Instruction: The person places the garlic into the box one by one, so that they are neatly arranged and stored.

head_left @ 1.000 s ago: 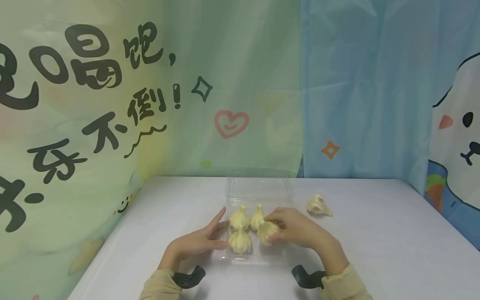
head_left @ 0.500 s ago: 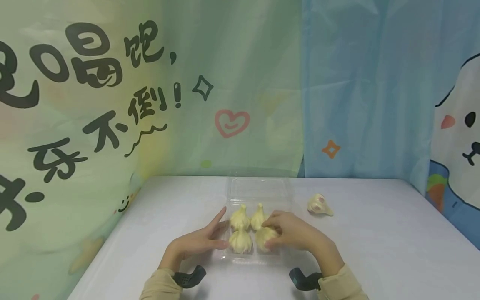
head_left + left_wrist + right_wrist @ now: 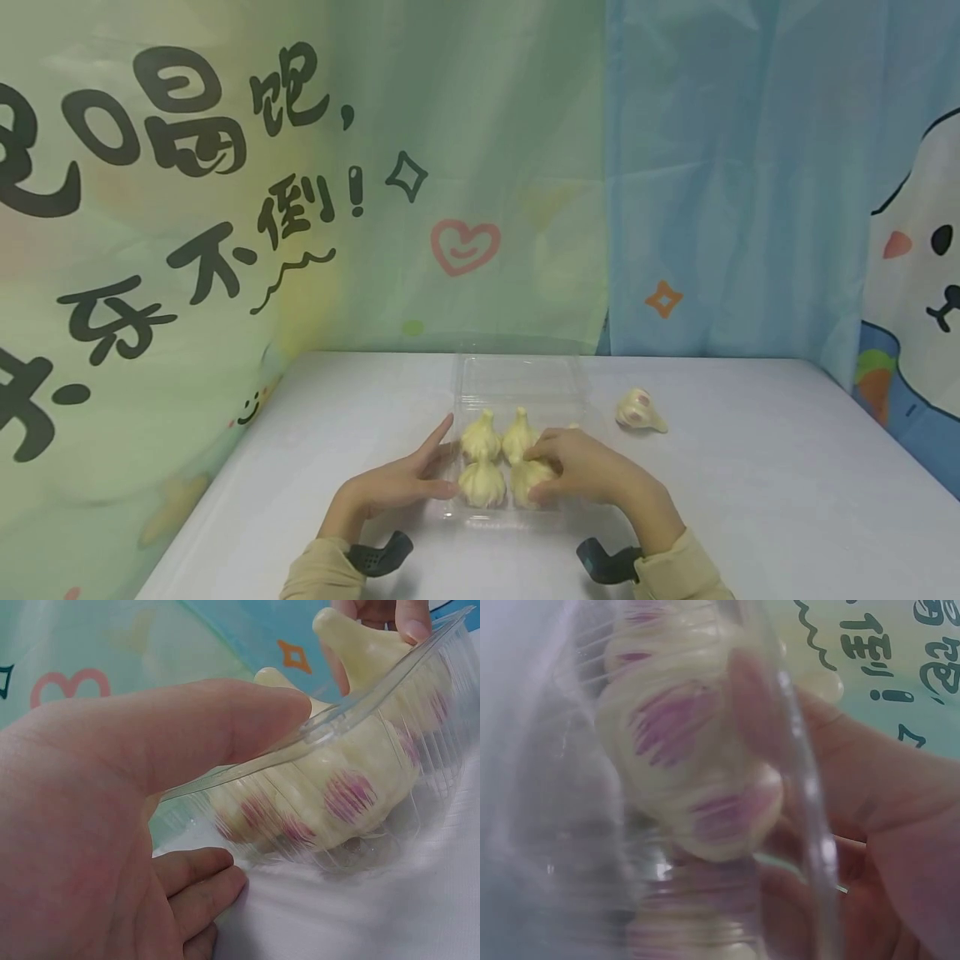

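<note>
A clear plastic clamshell box (image 3: 501,520) lies with its lid raised at the back, holding several garlic bulbs (image 3: 481,435). My right hand (image 3: 592,467) pinches the front right garlic bulb (image 3: 528,481) inside the box, thumb at its near side. Through the box wall, the right wrist view shows the thumb (image 3: 761,712) against a purple-streaked bulb. My left hand (image 3: 401,483) rests at the box's left side. In the left wrist view its thumb (image 3: 217,724) lies along the rim, with the other fingers low outside the wall. Part of another bulb's tip (image 3: 574,426) shows behind my right hand.
Another garlic bulb (image 3: 640,411) lies on the white table (image 3: 750,467), to the right of the box. The transparent lid (image 3: 519,379) stretches toward the table's back edge. Printed curtains (image 3: 465,167) hang behind. Dark devices (image 3: 607,560) are strapped to both wrists.
My right hand has moved slightly left and set the tilted garlic bulb into the front right of the box, still gripping it. The left hand has stayed in place.
</note>
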`<act>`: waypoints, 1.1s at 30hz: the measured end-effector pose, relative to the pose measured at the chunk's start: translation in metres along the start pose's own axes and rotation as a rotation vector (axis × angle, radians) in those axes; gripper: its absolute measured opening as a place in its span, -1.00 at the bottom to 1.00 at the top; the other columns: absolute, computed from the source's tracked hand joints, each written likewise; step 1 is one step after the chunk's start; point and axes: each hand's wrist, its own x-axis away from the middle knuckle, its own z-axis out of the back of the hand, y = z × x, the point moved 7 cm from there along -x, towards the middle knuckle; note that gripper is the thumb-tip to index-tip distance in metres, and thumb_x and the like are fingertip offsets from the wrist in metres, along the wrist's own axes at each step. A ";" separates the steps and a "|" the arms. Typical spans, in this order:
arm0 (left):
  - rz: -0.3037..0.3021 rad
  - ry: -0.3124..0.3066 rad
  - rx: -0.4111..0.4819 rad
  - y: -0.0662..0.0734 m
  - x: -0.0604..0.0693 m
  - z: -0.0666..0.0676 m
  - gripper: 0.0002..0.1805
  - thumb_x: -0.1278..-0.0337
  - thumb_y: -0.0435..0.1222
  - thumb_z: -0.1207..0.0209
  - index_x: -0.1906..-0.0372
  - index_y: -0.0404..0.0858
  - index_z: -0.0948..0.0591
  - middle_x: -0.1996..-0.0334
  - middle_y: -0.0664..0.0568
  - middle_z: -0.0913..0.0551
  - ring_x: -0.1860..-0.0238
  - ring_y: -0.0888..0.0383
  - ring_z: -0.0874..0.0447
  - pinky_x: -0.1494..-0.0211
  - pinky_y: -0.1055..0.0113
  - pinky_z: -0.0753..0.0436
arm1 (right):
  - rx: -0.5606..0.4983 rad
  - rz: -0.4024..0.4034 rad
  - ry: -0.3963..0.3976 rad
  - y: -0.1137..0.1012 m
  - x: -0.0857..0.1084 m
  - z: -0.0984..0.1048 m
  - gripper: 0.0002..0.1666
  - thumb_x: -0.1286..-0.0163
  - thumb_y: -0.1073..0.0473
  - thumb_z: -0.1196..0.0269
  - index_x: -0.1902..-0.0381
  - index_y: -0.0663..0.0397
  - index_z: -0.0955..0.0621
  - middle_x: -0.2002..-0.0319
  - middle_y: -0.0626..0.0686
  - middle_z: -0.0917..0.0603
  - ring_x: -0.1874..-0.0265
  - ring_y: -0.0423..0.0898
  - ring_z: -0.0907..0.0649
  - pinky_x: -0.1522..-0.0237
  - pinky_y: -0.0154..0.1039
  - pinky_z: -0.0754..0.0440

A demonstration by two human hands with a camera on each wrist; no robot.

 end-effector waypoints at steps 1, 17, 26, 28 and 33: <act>0.000 -0.001 0.000 0.000 0.000 0.000 0.11 -0.15 -0.02 -0.22 -0.48 0.20 0.40 -0.51 -0.20 0.06 -0.51 -0.16 0.15 -0.49 -0.09 -0.03 | -0.001 -0.002 -0.001 0.000 0.000 -0.001 -0.38 -0.06 -0.08 -0.41 -0.02 0.16 -0.64 0.39 -0.17 -0.49 0.47 -0.27 -0.37 0.42 -0.38 -0.36; 0.008 0.002 -0.003 -0.002 0.001 0.001 0.12 -0.14 -0.03 -0.23 -0.48 0.21 0.40 -0.51 -0.18 0.06 -0.51 -0.15 0.13 -0.49 -0.09 -0.03 | 0.011 -0.037 -0.026 0.005 -0.001 -0.009 -0.39 -0.08 -0.08 -0.40 -0.02 0.16 -0.64 0.38 -0.16 -0.51 0.44 -0.24 -0.41 0.34 -0.31 -0.38; 0.012 0.007 0.003 -0.001 0.001 0.001 0.11 -0.15 -0.04 -0.23 -0.48 0.20 0.40 -0.51 -0.18 0.06 -0.51 -0.16 0.15 -0.48 -0.11 -0.01 | -0.063 -0.018 -0.048 0.006 -0.002 -0.011 -0.62 -0.08 -0.01 -0.42 0.18 0.04 -0.66 0.61 -0.15 -0.42 0.67 -0.32 -0.33 0.62 -0.41 -0.33; 0.012 0.006 0.004 0.000 0.001 0.000 0.11 -0.15 -0.03 -0.23 -0.48 0.21 0.39 -0.51 -0.19 0.07 -0.51 -0.17 0.15 -0.49 -0.12 -0.01 | -0.056 -0.010 -0.056 0.005 -0.002 -0.011 -0.73 -0.08 0.00 -0.41 0.32 -0.03 -0.62 0.64 -0.17 -0.37 0.68 -0.34 -0.30 0.64 -0.43 -0.29; 0.008 0.001 0.006 0.001 0.001 0.000 0.11 -0.15 -0.03 -0.22 -0.48 0.21 0.40 -0.51 -0.20 0.08 -0.51 -0.17 0.16 -0.49 -0.12 0.00 | -0.031 -0.004 -0.071 0.006 -0.001 -0.011 -0.69 -0.08 -0.02 -0.41 0.49 -0.04 -0.50 0.64 -0.18 -0.32 0.67 -0.34 -0.29 0.63 -0.43 -0.27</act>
